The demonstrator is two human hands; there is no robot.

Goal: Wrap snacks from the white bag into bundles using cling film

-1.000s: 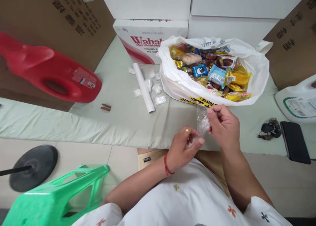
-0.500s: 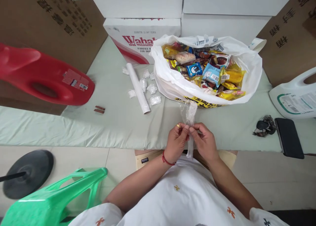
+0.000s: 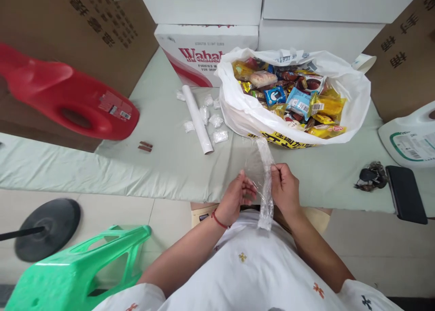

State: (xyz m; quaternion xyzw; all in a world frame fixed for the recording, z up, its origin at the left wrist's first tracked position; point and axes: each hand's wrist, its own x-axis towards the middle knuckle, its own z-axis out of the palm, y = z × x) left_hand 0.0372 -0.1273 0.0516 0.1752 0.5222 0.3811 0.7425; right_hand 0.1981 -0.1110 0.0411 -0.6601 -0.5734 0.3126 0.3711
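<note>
My right hand (image 3: 285,188) pinches the edge of a clear plastic bag (image 3: 267,182), gathered into a long crinkled strip. The strip hangs past the table edge, its lower end over my white shirt. A loose sheer flap of the same plastic spreads out on its left. Close to that flap is my left hand (image 3: 236,195), open with thumb and fingers apart; whether a fingertip touches the film is unclear. Several small folded plastic bundles (image 3: 220,136) lie on the table around a white tube (image 3: 197,119).
Beyond my hands stands a white bag (image 3: 234,116) full of packaged snacks. A red jug (image 3: 78,98) is at left, near two brown strips (image 3: 145,146). At right are keys (image 3: 372,176), a phone (image 3: 406,193) and a white jug (image 3: 413,136). A green stool (image 3: 81,265) stands below.
My left hand has let go of the plastic and moved left and down. The strip has widened, with a flap fanned out. My right hand still grips it. The view has shifted slightly.
</note>
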